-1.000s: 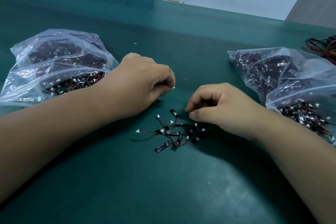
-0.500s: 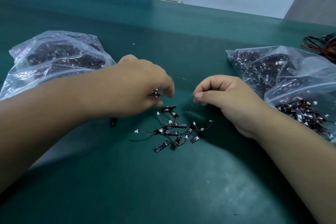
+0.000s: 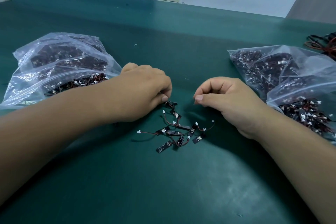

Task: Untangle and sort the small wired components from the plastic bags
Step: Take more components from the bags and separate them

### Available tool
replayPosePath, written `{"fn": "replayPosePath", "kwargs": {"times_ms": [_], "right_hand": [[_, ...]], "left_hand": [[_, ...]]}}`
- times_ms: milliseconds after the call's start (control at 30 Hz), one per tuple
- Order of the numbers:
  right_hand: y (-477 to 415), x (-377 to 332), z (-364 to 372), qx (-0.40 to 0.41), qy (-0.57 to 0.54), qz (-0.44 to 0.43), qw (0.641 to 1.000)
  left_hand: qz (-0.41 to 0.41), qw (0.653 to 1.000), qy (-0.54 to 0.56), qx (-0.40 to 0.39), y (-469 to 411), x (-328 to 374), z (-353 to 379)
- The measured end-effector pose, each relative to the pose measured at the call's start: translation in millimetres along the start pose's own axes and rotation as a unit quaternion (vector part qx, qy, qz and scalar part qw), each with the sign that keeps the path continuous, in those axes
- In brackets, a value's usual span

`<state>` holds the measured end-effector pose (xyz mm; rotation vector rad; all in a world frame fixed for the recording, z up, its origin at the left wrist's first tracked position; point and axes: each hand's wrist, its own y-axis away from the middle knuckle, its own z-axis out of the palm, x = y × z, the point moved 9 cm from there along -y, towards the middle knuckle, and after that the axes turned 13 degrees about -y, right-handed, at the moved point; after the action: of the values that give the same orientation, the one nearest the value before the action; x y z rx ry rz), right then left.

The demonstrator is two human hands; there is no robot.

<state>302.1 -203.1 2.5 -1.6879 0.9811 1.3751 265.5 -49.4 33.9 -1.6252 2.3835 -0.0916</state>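
Item: my left hand (image 3: pixel 145 87), fingers curled under, thumb and forefinger closed on the uppermost black component (image 3: pixel 171 104). I judge the pinch is meant to draw one piece free while the rest lies as an anchor. Item: tangle of small black wired components (image 3: pixel 177 132), with thin red-and-black leads and white plug ends. It lies on the dark green table mat (image 3: pixel 163 187) between my wrists, within reach of both hands. Item: my right hand (image 3: pixel 227 100), fingers curled, thumb tip against forefinger, just beside the tangle. Whether a fine wire sits in that pinch I cannot tell. Item: clear plastic bags on the left (image 3: pixel 60 67), full of like parts, their near edge against my left forearm. Item: clear plastic bags on the right (image 3: pixel 283 78), also full, close by my right forearm. Item: red-and-black cable bundle (image 3: pixel 325 45), at the far right edge. Room: the bags hem both flanks, so sorted pieces would best go on the open mat toward me or beyond the hands.
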Motion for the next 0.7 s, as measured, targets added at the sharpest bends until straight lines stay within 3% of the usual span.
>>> {"fn": "replayPosePath", "kwargs": {"times_ms": [333, 600, 700], "right_hand": [[-1, 2, -1, -0.002, 0.000, -0.003, 1.000], [-2, 2, -1, 0.006, 0.003, -0.006, 1.000], [-3, 3, 0, -0.003, 0.002, -0.010, 1.000]], "left_hand": [[0.017, 0.998, -0.025, -0.052, 1, 2, 8], [0.011, 1.000, -0.019, 0.010, 2, 10, 5], [-0.009, 0.998, 0.041, 0.052, 2, 5, -7]]}}
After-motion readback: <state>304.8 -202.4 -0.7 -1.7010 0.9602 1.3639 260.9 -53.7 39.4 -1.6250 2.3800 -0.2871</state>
